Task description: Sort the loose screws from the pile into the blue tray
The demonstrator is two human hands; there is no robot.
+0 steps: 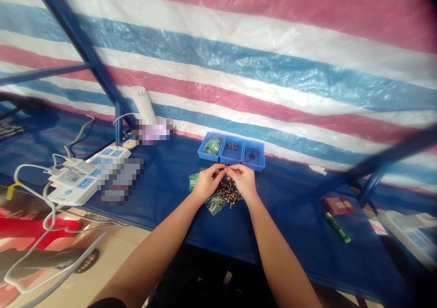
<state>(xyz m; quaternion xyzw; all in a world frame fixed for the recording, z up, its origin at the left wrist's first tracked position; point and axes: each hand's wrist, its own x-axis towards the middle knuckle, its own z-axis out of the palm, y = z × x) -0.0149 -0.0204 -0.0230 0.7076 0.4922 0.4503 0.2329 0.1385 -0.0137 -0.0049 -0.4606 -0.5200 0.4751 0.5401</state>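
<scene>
My left hand (207,181) and my right hand (243,179) meet fingertip to fingertip above a pile of small dark metal parts (229,192) on the blue table (293,208). Both hands have their fingers pinched together on something too small to name. Green plastic pieces (214,203) lie under and beside my left hand. Just behind the hands stands a row of three blue bins (232,152): green pieces in the left one, small dark parts in the middle and right ones.
White power strips (85,174) with cables lie at the table's left end. A green lighter (337,227) and a red pack (337,205) rest to the right. A striped tarp hangs behind. Blue frame bars cross both sides. A sandalled foot shows at lower left.
</scene>
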